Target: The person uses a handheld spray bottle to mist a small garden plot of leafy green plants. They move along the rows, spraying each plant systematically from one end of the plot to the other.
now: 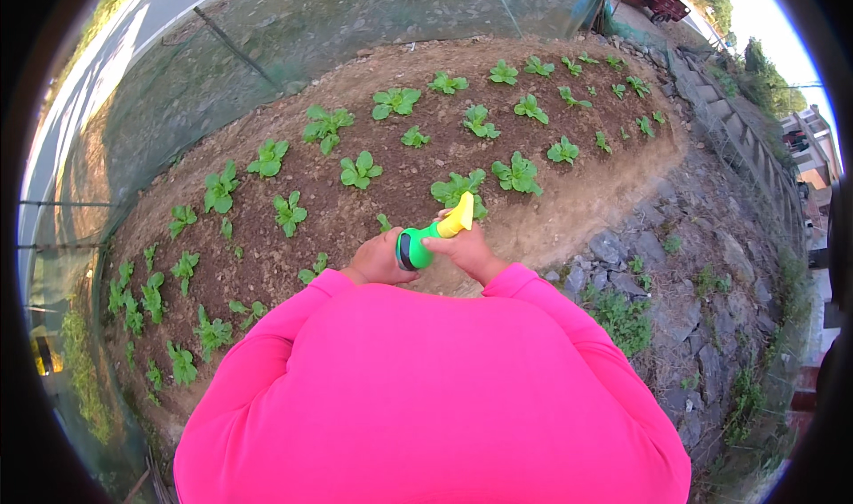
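Both my hands hold a green spray bottle (420, 247) with a yellow trigger head (457, 217), close in front of my pink top. The bottle lies tilted, its head up to the right and its base down to the left. My left hand (382, 257) supports the bottle's base, where a dark patch shows. Around the neck, just below the yellow head, is my right hand (468, 249); some of its fingers are hidden behind the bottle. A leafy green plant (458, 189) grows right behind the spray head, partly covered by it.
Rows of young leafy plants (358, 169) stand in a brown soil bed (406, 157). Green netting (220, 98) on posts borders the far and left sides, with a road (160, 18) beyond. At right lies a stony slope (666, 271) with loose rocks and weeds (620, 321).
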